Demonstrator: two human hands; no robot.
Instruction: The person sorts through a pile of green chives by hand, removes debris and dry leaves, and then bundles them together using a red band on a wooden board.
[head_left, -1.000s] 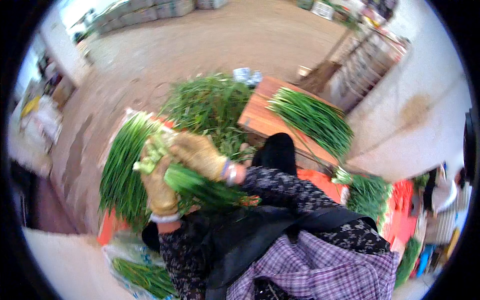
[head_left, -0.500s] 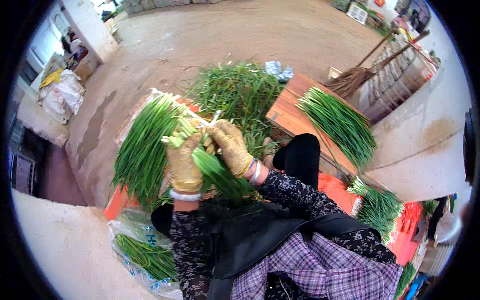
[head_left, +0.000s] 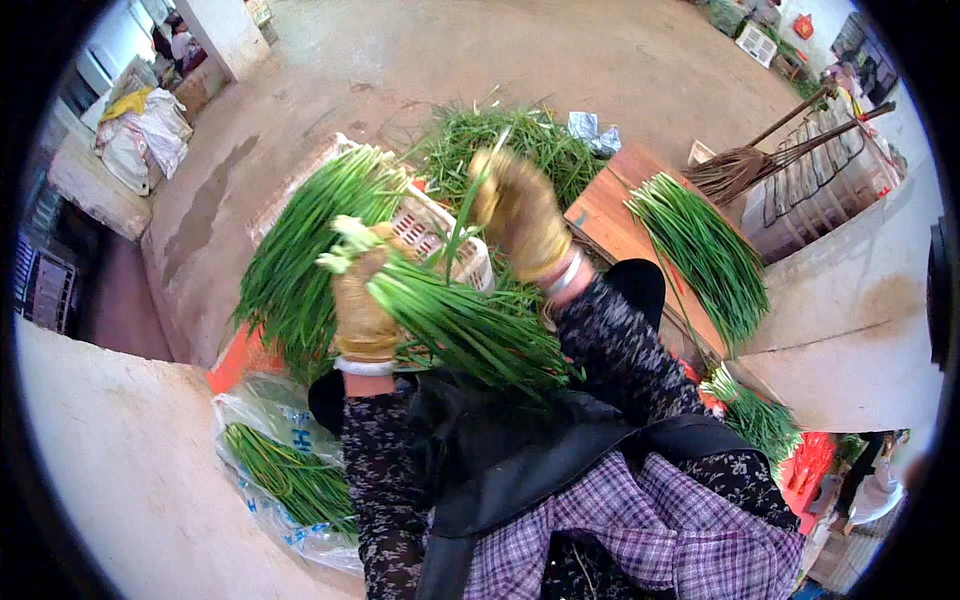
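Note:
A yellow-gloved left hand (head_left: 365, 310) of mine is closed around a bunch of garlic chives (head_left: 470, 315). Its pale stem ends point up and left, and the green leaves fan to the right over my lap. My right hand (head_left: 520, 210), gloved alike and blurred by motion, is raised above and right of the bunch. A single chive leaf (head_left: 462, 225) runs along its closed fingertips, apparently pinched there. Beside my left hand, a large pile of chives (head_left: 300, 260) lies over a white plastic basket (head_left: 425, 225).
Loose leaves (head_left: 500, 145) are heaped beyond the basket. To the right, more chives (head_left: 700, 250) lie on a wooden board (head_left: 610, 215), with a twig broom (head_left: 735, 168) behind it. A clear plastic bag (head_left: 255, 400) holding chives sits lower left, by a pale wall (head_left: 110, 430).
My right hand has moved away from the left, up and to the right, with a chive leaf along its fingers. The bunch in my left hand now spreads more openly.

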